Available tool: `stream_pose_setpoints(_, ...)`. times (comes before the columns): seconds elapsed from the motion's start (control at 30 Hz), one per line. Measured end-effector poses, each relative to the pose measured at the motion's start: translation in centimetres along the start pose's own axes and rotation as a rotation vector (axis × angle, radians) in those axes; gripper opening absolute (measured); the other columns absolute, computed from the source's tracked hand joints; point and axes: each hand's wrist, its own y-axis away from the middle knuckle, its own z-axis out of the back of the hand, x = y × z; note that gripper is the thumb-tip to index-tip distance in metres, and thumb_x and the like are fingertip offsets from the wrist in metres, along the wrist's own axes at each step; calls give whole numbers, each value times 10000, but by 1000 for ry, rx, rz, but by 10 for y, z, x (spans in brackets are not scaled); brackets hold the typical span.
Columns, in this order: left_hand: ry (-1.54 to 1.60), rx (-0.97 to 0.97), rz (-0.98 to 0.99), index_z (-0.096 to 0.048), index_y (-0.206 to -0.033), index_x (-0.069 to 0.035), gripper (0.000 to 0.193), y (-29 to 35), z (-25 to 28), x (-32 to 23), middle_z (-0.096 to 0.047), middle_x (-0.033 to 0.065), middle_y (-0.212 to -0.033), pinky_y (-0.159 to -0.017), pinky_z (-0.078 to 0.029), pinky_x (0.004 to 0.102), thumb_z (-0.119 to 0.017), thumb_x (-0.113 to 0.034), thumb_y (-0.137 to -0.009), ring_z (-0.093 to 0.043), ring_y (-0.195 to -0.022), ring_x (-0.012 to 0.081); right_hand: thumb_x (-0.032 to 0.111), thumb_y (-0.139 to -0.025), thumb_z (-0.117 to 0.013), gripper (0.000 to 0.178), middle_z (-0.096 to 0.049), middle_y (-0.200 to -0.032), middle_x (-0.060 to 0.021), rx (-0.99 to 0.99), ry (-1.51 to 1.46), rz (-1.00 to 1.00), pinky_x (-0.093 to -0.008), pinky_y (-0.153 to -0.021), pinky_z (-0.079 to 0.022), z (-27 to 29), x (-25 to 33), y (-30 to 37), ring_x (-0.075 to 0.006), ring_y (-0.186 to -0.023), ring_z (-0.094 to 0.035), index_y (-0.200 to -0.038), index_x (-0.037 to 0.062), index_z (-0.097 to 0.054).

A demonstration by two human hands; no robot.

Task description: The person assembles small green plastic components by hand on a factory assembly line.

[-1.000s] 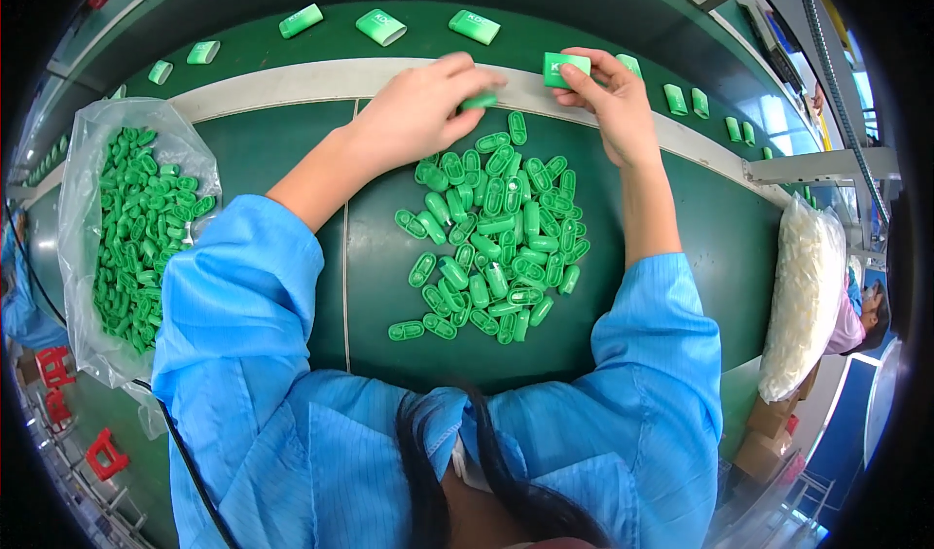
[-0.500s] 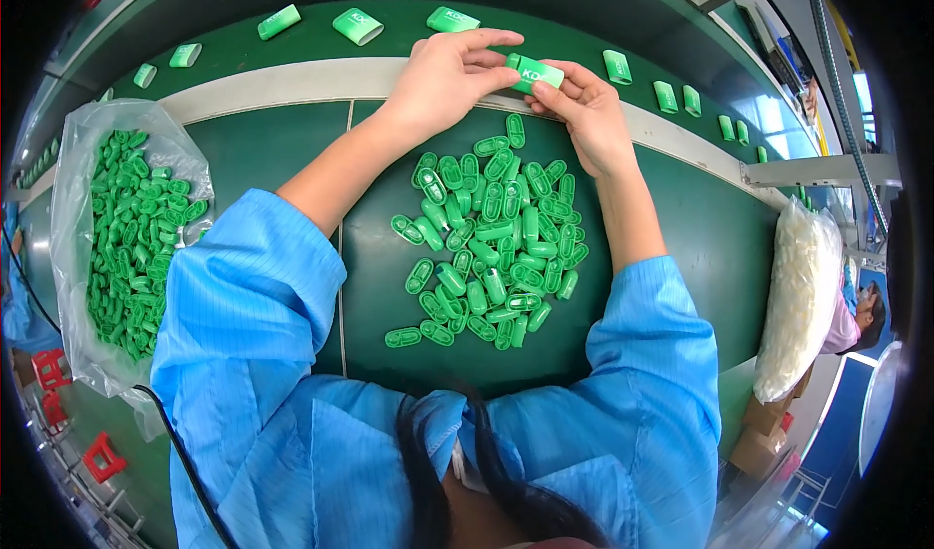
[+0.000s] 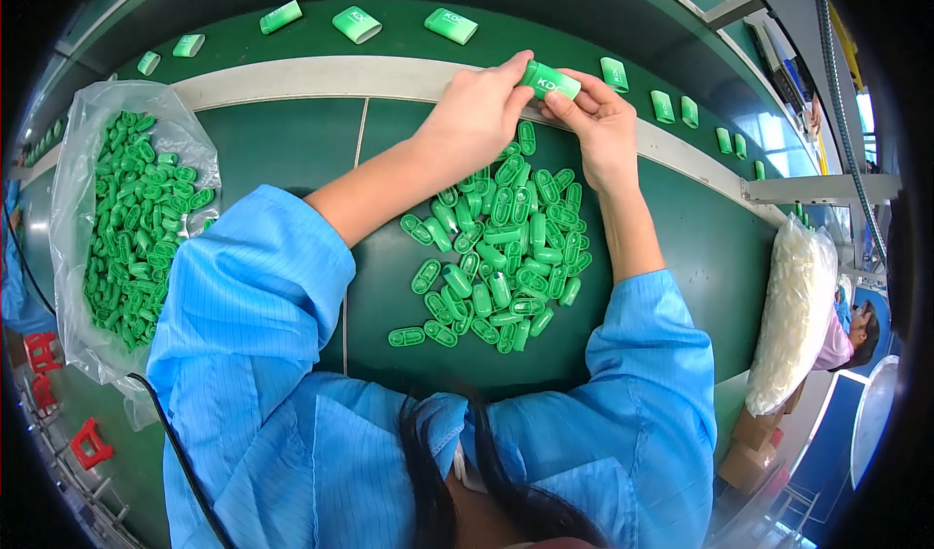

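Above the white belt edge, I hold a small flat plastic case, green fading to paler green with white print. My right hand pinches its right end between thumb and fingers. At the darker green left end, my left hand is closed with index finger and thumb against it; its other fingers are mostly hidden. Just below my hands, a loose pile of green oval caps lies on the dark green table. Some caps show their hollow side, others their rounded side.
Similar cases lie spaced along the green conveyor beyond the white edge strip. A clear bag of green caps sits at left. A bag of whitish pieces stands at right, beneath a metal bracket.
My left hand has moved right and its fingers have closed against the case's left end. The case has shifted slightly right and down, with my right hand still gripping it.
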Motion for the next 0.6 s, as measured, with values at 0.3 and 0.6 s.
stream_pose_setpoints(0.3,-247,-49,-33,-460,-1161,40,365,-6,-7,-3,-605,219,-808,-636,-471,420,-503,-84,-820,-598,-750,358,-3,-773,-631,269,-635,-895,-109,-77,70,183,-223,-682,-512,-9,1,-1,-109,-771,-605,-1024,-67,-560)
stream_pose_setpoints(0.6,-576,9,-226,-545,-1124,-19,376,-65,8,49,-604,126,-1028,-846,-444,371,-537,-164,-778,-551,-940,289,240,-831,-547,346,-524,-1142,-163,-146,1316,488,-399,-882,-415,65,-11,-78,-316,-1052,-501,-1125,56,-558)
